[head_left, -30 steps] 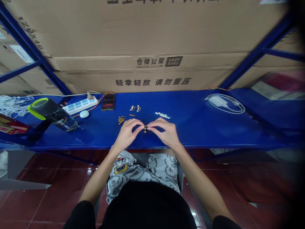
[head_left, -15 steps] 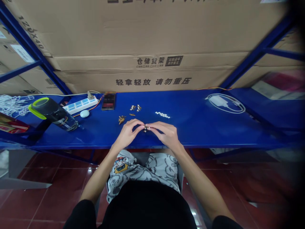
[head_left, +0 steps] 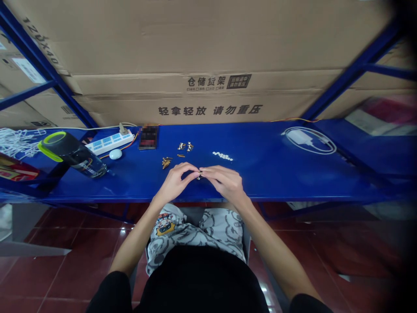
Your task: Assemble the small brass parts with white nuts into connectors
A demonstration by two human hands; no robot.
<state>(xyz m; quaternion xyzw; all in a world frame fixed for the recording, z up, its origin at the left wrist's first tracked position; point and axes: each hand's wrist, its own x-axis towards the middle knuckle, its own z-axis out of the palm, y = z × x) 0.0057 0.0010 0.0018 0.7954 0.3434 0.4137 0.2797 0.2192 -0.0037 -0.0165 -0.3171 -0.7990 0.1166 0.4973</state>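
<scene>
My left hand [head_left: 177, 180] and my right hand [head_left: 228, 180] meet over the front of the blue table [head_left: 276, 174]. Thumb and fingers of both are pinched on one small part [head_left: 199, 175], brass and white, mostly hidden by the fingertips. To the upper left of my left hand is a pile of brass screws [head_left: 166, 163], with a few loose brass pieces [head_left: 181, 155] beside it. Small white-and-brass parts [head_left: 190, 147] stand farther back. Several white round pieces [head_left: 223, 156] lie in rows beyond my right hand.
At the left are a dark bottle [head_left: 78, 156] with a green loop, a white power strip [head_left: 110, 142], a round white object [head_left: 115, 154] and a dark box [head_left: 148, 137]. A coiled white cable with charger [head_left: 302, 138] lies right. Cardboard [head_left: 208, 52] stands behind.
The fingertips of my right hand have closed in slightly toward my left, covering more of the small part. The pieces on the table have not moved.
</scene>
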